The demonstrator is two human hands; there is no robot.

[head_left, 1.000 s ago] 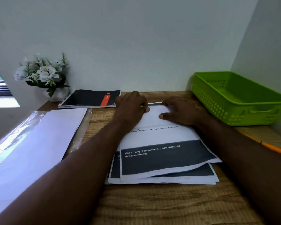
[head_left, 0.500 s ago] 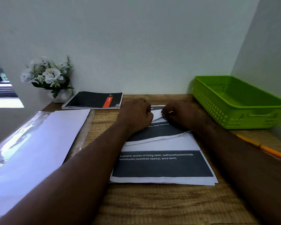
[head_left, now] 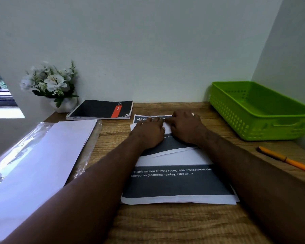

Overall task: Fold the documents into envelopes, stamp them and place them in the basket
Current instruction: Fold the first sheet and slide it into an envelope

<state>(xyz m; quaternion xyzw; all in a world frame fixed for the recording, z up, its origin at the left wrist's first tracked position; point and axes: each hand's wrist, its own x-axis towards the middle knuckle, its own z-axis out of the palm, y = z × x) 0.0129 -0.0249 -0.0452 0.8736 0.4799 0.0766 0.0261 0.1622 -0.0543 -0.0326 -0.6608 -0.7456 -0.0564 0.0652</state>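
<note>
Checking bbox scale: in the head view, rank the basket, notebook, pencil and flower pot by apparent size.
1. basket
2. notebook
3. pencil and flower pot: unsure, the pencil is long but thin, and leaves partly hide the pot.

— What holds it all?
— A wooden desk, set into a wall corner.
— And on it?
— A paper stack lies under both hands, which press a folded sheet onto it. Right of the hands sits a green basket, with an orange pencil nearer the person. Left of the hands lie envelopes on clear plastic. Beyond those are a notebook and a flower pot.
</note>
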